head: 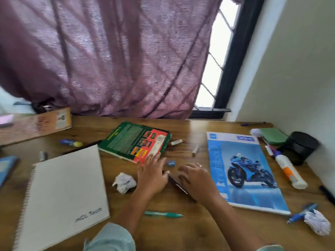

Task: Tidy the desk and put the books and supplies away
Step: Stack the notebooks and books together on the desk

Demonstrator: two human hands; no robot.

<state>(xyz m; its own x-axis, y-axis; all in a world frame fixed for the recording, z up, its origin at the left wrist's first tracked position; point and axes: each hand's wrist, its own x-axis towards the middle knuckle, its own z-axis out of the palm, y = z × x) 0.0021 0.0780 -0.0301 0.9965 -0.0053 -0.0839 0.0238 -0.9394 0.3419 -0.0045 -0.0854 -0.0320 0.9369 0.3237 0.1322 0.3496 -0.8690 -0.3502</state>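
Observation:
My left hand lies on the wooden desk with fingers spread, fingertips at the corner of a green and red book. My right hand rests palm down beside it, fingers curled toward the edge of a blue motorbike notebook. A long black pen-like object lies between the hands, with both thumbs touching it. A white spiral notebook sits to the left. Close by lie a crumpled paper ball, a teal pen and a small blue sharpener.
A glue bottle, black cup and green pad stand at the right by the wall. Another paper ball and blue pen lie front right. A cardboard box sits back left, under a purple curtain.

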